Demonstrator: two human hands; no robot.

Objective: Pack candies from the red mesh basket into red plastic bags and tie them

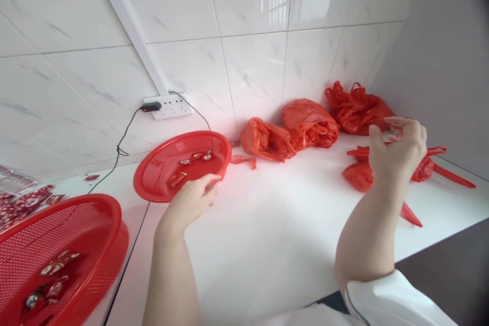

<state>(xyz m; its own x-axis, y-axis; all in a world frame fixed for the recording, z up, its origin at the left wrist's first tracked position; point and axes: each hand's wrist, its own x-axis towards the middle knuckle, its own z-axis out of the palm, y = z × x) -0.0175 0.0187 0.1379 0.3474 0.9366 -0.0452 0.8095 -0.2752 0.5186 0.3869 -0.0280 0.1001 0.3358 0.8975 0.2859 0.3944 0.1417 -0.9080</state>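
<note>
My left hand (194, 197) hangs at the front right rim of a red mesh basket (183, 136). Its fingers are loosely bent and apart, with nothing seen in them. A few wrapped candies (178, 179) lie inside that basket. On the right, my right hand (401, 150) is raised above the counter, its thumb and fingers closed round a small white and red wrapped candy (395, 136), mostly hidden by the fingers. Below and behind this hand lie small filled red plastic bags (358, 175).
Bunched red plastic bags (310, 121) line the tiled wall. A second red basket (110, 209) with candies stands at near left, beside red packets (28, 198). A black cable (124, 135) runs from the power strip (171, 107) down behind the baskets. The white counter (267, 229) ends at right.
</note>
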